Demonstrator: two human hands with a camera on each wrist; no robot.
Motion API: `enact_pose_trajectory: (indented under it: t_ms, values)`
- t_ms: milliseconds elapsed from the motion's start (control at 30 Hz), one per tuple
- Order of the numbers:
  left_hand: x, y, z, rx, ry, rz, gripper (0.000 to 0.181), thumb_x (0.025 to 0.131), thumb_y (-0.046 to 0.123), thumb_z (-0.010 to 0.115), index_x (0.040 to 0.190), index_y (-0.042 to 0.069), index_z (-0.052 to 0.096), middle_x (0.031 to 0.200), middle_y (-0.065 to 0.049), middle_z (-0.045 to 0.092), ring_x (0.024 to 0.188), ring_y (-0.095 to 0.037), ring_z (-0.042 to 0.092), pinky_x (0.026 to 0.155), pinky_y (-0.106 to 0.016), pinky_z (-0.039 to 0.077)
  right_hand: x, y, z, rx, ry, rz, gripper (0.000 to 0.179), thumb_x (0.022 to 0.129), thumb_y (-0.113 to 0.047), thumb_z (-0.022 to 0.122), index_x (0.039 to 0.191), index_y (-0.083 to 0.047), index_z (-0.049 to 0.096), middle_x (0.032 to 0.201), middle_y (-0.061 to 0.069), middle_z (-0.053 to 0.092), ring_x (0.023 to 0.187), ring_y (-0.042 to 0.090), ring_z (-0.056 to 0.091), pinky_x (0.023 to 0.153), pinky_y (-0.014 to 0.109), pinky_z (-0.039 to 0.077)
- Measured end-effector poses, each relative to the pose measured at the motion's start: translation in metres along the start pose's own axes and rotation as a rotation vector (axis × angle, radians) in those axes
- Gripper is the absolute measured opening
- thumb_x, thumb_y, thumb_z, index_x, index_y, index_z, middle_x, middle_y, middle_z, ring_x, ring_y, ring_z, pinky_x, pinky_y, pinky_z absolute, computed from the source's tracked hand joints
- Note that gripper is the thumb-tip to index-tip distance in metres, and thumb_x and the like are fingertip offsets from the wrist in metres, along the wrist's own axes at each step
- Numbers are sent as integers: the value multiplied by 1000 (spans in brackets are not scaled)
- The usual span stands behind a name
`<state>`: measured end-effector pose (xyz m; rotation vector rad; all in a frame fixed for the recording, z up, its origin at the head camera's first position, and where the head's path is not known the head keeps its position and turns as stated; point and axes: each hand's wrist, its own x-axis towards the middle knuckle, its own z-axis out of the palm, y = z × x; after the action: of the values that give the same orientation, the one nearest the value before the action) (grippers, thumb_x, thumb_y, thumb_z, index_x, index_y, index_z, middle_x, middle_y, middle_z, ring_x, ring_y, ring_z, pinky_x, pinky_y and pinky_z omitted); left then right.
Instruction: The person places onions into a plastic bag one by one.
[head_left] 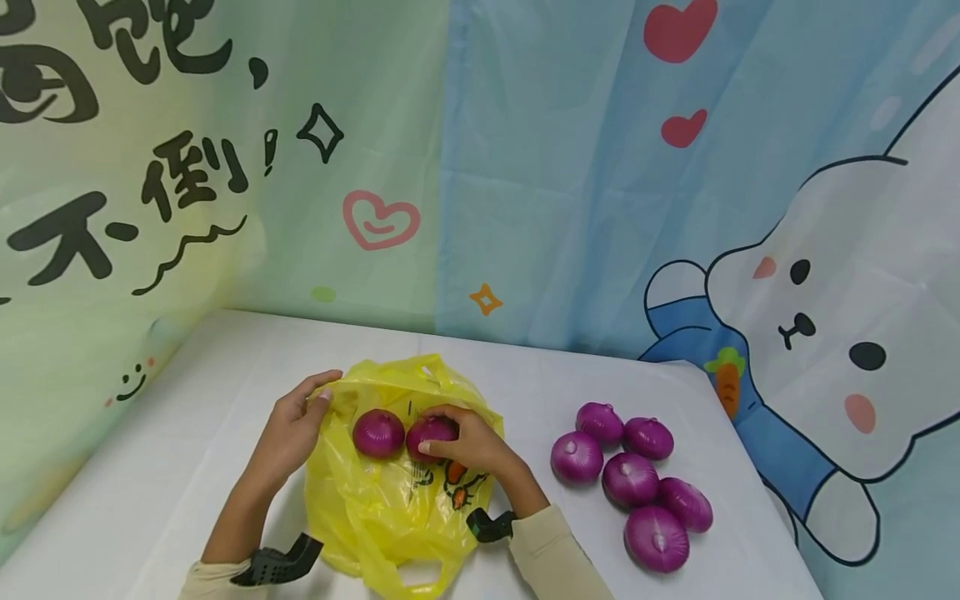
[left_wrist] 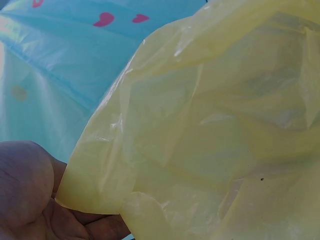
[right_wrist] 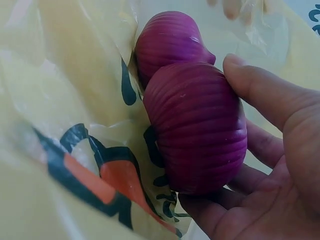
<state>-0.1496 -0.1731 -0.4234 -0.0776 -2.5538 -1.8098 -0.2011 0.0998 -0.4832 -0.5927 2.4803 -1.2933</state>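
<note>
1. While the left hand (head_left: 294,427) pinches the upper left rim of the yellow bag (head_left: 348,517), its fingertips are partly hidden by plastic in the left wrist view.
2. The right hand (head_left: 472,446) grips one red onion (head_left: 432,433) at the bag's mouth, thumb and fingers curled round it; its lower fingers are partly covered by the onion.
3. A second onion (head_left: 378,433) touches it on the left — how deep both sit in the bag is hard to tell.
4. Folds break up the bag's black-and-orange print (head_left: 459,483); a bag handle (head_left: 377,571) runs to the bottom of the head view, which also cuts off both sleeves and the table's near side.
5. The white table (head_left: 540,383) meets a printed curtain (head_left: 525,208) along its far edge.
6. Bare tabletop separates the bag from six clustered onions (head_left: 630,479) — these lie near the table's right edge.
</note>
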Motion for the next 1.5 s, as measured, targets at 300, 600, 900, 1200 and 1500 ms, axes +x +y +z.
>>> enact_pose_trajectory:
  t_ms: [300,600,900,1200,1500]
  values:
    - [-1,1,0,2,-7,16,41,107,29,39,143,11,46,106,-18,62,80,-24,61,70,-30,52,-11,-6,-9,55,14,-96,54,90,-30,72,135,-5,56,136,9,54,119,26,53,98,44,44]
    - [-1,-2,-1,11,6,31,42,107,30,39,143,10,46,116,-19,60,83,-24,61,71,-29,52,-33,-11,-27,190,4,-171,45,92,-22,70,132,-5,58,133,11,57,129,25,48,105,42,36]
    - [-1,-1,-1,4,8,21,40,107,26,40,143,9,46,123,-21,58,84,-23,61,71,-28,53,-58,-6,-44,227,94,-190,39,93,-16,68,129,-3,60,130,15,58,126,29,50,105,41,37]
    - [0,0,0,0,-7,11,41,107,24,39,144,8,44,121,-21,59,80,-20,61,68,-28,52,-89,10,-62,215,240,-150,36,92,-14,70,126,-5,62,128,12,60,127,27,49,104,38,37]
    - [-1,1,1,22,4,21,41,107,25,39,143,7,46,123,-22,58,83,-23,62,70,-27,53,-120,30,-81,158,460,-54,41,86,-13,76,125,-10,64,132,5,58,127,26,50,98,41,41]
